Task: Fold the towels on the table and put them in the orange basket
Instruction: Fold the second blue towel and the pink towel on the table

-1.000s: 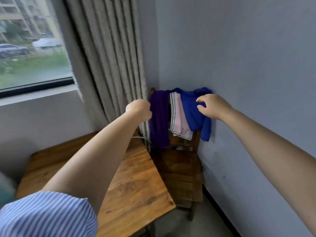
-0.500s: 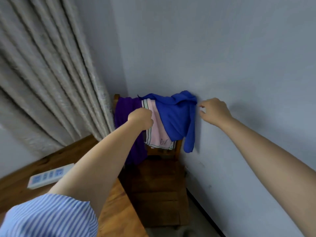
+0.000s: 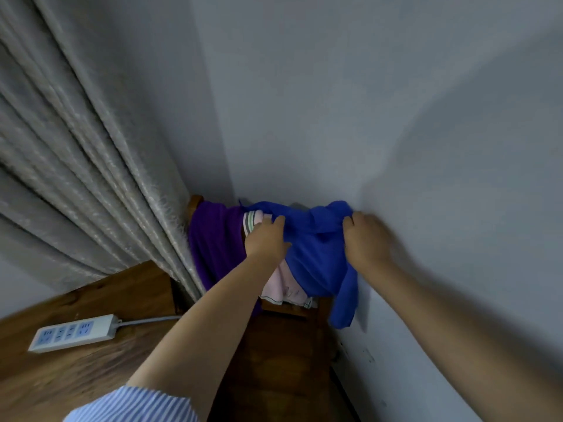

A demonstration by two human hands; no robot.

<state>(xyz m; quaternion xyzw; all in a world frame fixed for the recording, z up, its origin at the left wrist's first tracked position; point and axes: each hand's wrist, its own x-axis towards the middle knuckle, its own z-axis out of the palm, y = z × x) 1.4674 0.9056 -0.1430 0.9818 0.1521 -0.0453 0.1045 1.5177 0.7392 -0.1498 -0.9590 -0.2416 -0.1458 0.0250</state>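
Blue towel draped over chair back in room corner, bunched at top, one loose tail hanging low against wall. Soft, limp cloth, likely light; no stiffness, would sag and slide off wood if tugged from one side only. Best taken at top fold, both ends, then lifted clear. Head view: left hand laid on blue towel's left part, fingers fairly straight, thumb out, overlapping pink towel edge; clamped or just pressing, cannot tell for sure. Right hand at blue towel's right top end by wall, fingers curled into bunched cloth, seemingly gripping. Pink towel beneath blue one, thin, striped border at top and hem. Purple towel at left, plush-looking, hanging long beside curtain. Curtain heavy, textured, pleated. Wooden table glossy, grainy, carrying white plastic power strip with cord. Striped sleeve at bottom edge. Orange basket not in view.
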